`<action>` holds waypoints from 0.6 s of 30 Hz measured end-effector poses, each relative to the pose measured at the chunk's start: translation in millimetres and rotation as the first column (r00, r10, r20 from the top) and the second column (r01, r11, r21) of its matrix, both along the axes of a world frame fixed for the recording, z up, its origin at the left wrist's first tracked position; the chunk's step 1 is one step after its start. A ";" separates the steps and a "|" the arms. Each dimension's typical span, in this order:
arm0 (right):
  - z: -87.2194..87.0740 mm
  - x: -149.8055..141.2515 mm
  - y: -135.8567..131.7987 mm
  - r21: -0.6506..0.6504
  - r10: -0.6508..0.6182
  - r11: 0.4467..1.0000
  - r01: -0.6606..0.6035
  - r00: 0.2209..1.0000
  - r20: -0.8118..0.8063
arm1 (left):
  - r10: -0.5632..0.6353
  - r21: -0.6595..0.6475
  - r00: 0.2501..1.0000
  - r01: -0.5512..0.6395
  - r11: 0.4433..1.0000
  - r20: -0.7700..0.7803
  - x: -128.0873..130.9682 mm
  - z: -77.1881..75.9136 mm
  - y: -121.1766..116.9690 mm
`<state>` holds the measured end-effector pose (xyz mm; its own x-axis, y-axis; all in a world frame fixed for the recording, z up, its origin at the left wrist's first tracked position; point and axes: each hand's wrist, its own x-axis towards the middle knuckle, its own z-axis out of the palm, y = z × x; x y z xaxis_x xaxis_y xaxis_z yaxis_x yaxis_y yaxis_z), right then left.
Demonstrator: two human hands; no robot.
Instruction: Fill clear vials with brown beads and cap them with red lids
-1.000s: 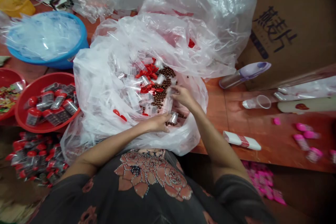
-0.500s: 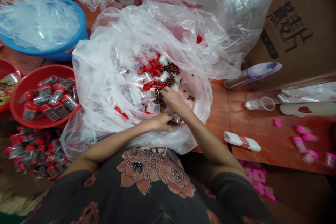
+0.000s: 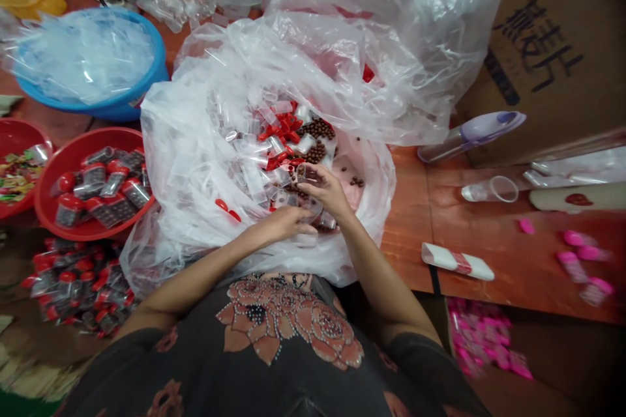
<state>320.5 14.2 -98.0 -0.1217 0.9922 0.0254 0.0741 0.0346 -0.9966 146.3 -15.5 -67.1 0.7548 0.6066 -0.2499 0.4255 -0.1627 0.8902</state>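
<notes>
Two bare hands work close together inside a clear plastic bag [image 3: 205,169], just in front of the person's chest. The right hand [image 3: 328,190] curls its fingertips round a small clear plastic tube [image 3: 307,173], pinching it, while the left hand [image 3: 286,223] lies just below with its fingers stretched toward the right; whether it grips anything cannot be told. Around them in the bag lie loose tubes [image 3: 235,143], red caps [image 3: 280,137] and round brown beads [image 3: 317,131], all mixed together. To the left, filled red-capped bottles [image 3: 68,212] sit in a red basin [image 3: 45,208], and a heap of the same bottles [image 3: 78,287] lies nearer: that much stands finished, while the bag's loose pieces remain. Far left, a blue basin [image 3: 159,78] holds clear plastic. Far right, a cardboard carton [image 3: 535,45] bears large dark Chinese characters, too warped to read surely.
</notes>
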 end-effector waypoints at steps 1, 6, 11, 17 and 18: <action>3.7 0.9 -3.9 -0.010 -0.025 1.000 0.025 1.000 -0.018 | 0.049 -0.002 0.999 -0.049 0.999 0.011 -2.1 -0.4 0.0; 23.9 -4.0 -22.9 -0.079 -0.147 0.987 0.142 0.987 -0.066 | 0.463 -0.250 0.841 -0.402 0.881 0.281 -7.5 3.4 7.1; 35.5 -18.6 -32.5 -0.124 -0.159 0.982 0.144 0.980 -0.121 | 0.578 -0.464 0.681 -0.376 0.802 0.449 -8.4 13.9 16.6; 32.1 -7.1 -18.6 -0.118 -0.164 0.980 0.159 0.986 -0.041 | 0.700 -0.639 0.621 -0.387 0.665 0.352 -20.7 20.9 15.4; 29.7 -3.4 -14.2 -0.105 -0.164 0.981 0.164 0.986 0.011 | 0.718 -0.671 0.612 -0.382 0.636 0.332 -23.5 22.9 15.0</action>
